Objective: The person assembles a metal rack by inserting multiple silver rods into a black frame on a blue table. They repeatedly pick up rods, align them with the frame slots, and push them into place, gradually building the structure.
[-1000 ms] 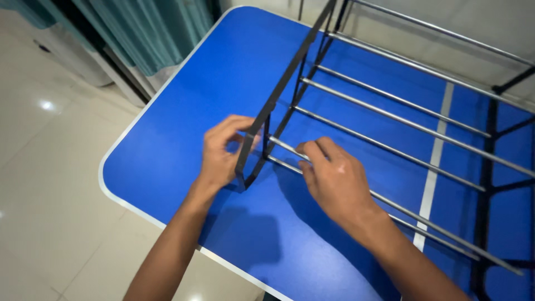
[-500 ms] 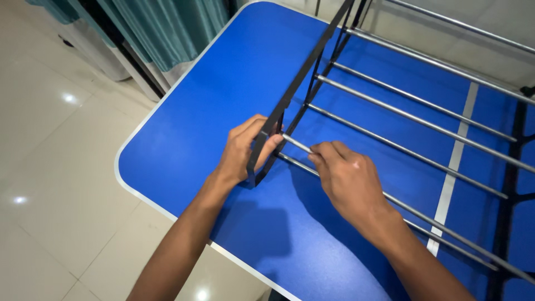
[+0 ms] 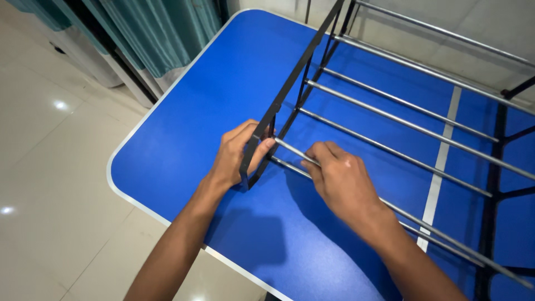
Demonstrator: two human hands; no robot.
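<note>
1. Left hand clamped around lower end of black side frame, thumb on near face, fingers wrapped behind. Looks like a bracing grip, keeping the frame from shifting.
2. Right hand at 3 o'clock of the left, just beside it, closed narrow on the nearest steel rod. Fingertips pinch close to the rod's end, likely to steer that end at the frame.
3. Rod end touching or almost touching the frame right at left thumb. Cannot tell whether seated in a socket; fingers hide the joint.
4. Second low rod just under the pinched one, running off toward 4 o'clock under right forearm.
5. Frame's lower corner resting on blue table, around 6 o'clock of the left hand. Frame rises from there toward 1 o'clock, tilted, upper end out of shot.
6. Further rods beyond the hands at 1–2 o'clock, parallel, evenly spaced, spanning from the near frame to a second black frame at the right edge. Spacing suggests a shelf-rack layout lying across the tabletop.
7. White stripe across the tabletop at 3 o'clock, passing under the rods.
8. Table's white rounded edge at 8 o'clock, pale tiled floor below it.
9. Teal curtain farthest out, 11 o'clock, hanging down to floor.
</note>
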